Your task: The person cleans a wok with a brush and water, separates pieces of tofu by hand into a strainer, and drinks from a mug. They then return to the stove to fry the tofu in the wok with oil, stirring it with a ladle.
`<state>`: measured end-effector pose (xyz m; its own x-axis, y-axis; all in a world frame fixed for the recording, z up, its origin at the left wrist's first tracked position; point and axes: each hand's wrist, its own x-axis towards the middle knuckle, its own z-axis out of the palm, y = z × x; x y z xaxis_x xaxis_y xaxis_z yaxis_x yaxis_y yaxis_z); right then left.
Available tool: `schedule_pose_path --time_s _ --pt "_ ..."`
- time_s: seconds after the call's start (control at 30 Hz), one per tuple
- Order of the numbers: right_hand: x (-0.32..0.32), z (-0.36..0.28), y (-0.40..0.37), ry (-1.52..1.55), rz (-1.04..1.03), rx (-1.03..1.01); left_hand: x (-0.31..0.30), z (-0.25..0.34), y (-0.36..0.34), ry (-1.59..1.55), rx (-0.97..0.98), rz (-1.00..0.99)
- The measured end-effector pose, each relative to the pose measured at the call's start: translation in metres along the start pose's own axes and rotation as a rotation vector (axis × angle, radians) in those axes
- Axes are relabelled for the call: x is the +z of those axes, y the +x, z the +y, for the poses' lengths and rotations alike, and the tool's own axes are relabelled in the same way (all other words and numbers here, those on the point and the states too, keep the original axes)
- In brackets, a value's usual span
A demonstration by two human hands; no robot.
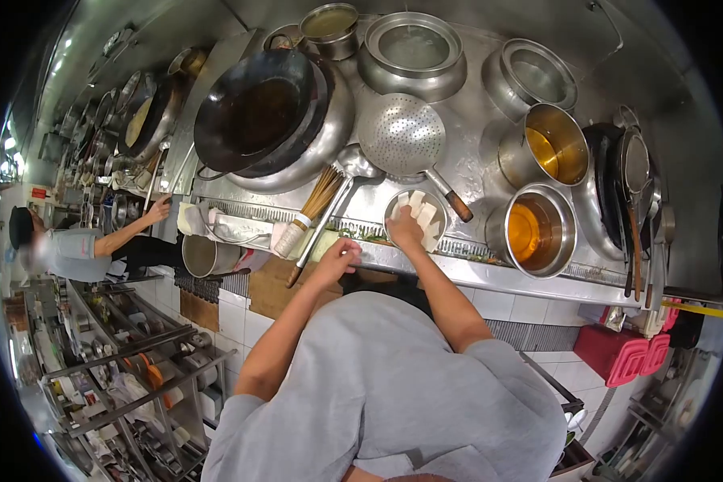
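Observation:
My right hand [406, 229] reaches into a round metal bowl [443, 229] at the counter's front edge, its fingers closed on the white tofu pieces [428, 210] there. The fingertips are partly hidden among the pieces. To the left of the bowl, my left hand [341, 259] hovers near the edge with its fingers loosely curled and nothing visible in them. A ladle [360, 162] lies beside it, handle toward me, next to a bamboo brush [317, 197]. Beyond the bowl rests a perforated strainer [402, 135] with a wooden handle.
A large black wok [257, 112] sits at the back left. Two metal pots [569, 221] with amber liquid stand on the right. Lidded pink bins [618, 353] are on the floor at right. Another person [72, 253] works at the far left, beside a metal bucket [205, 257].

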<state>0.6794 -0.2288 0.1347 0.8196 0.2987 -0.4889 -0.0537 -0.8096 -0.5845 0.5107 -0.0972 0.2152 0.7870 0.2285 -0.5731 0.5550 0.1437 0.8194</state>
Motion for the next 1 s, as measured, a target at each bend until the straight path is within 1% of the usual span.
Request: schedule_pose_path --time_s 0.1,0.17,0.23,0.27,0.33,0.37,0.4,0.47,0.5,0.57,0.6,0.67,0.73,0.8,0.83,0.93,1.0 --pt "0.010 0.016 0.008 0.036 -0.009 -0.037 0.001 0.008 0.019 -0.159 -0.072 -0.040" --pt "0.012 0.028 0.018 0.080 -0.002 -0.054 0.000 0.015 0.026 -0.169 -0.084 -0.052" --pt "0.007 0.036 0.018 0.374 -0.219 0.047 0.000 0.019 0.032 -0.181 -0.095 -0.070" --pt "-0.004 0.036 0.013 0.381 -0.211 0.057 0.001 0.023 0.034 -0.174 -0.099 -0.082" --pt "-0.034 0.026 -0.004 0.762 -0.519 0.156 0.001 0.031 0.036 -0.106 -0.088 -0.096" --pt "-0.029 0.035 -0.001 0.837 -0.562 0.134 0.000 0.035 0.038 -0.089 -0.082 -0.102" --pt "-0.042 0.025 -0.012 0.845 -0.556 0.136 0.001 0.041 0.039 -0.083 -0.084 -0.109" --pt "-0.075 0.008 -0.044 0.872 -0.560 0.012 0.008 0.053 0.038 0.037 0.149 -0.017" --pt "-0.086 0.002 -0.055 0.875 -0.557 0.016 0.012 0.064 0.034 0.039 0.146 -0.022" --pt "-0.103 -0.008 -0.074 0.885 -0.545 -0.273 0.020 0.094 0.023 0.232 0.488 -0.027" --pt "-0.110 -0.013 -0.084 0.888 -0.543 -0.270 0.022 0.107 0.016 0.233 0.485 -0.031" --pt "-0.124 -0.023 -0.101 0.897 -0.575 -0.374 0.024 0.131 0.002 0.326 0.642 -0.143" --pt "-0.139 -0.034 -0.114 0.911 -0.584 -0.380 0.025 0.144 -0.008 0.289 0.629 -0.143" --pt "-0.145 -0.040 -0.121 0.808 -0.577 -0.420 0.024 0.153 -0.016 0.357 0.704 -0.177" --pt "-0.145 -0.040 -0.122 0.811 -0.578 -0.424 0.023 0.155 -0.019 0.362 0.705 -0.174" --pt "-0.143 -0.041 -0.124 0.858 -0.618 -0.450 0.021 0.157 -0.023 0.408 0.739 -0.155" --pt "-0.139 -0.043 -0.126 1.010 -0.670 -0.390 0.022 0.156 -0.023 0.362 0.744 -0.101"
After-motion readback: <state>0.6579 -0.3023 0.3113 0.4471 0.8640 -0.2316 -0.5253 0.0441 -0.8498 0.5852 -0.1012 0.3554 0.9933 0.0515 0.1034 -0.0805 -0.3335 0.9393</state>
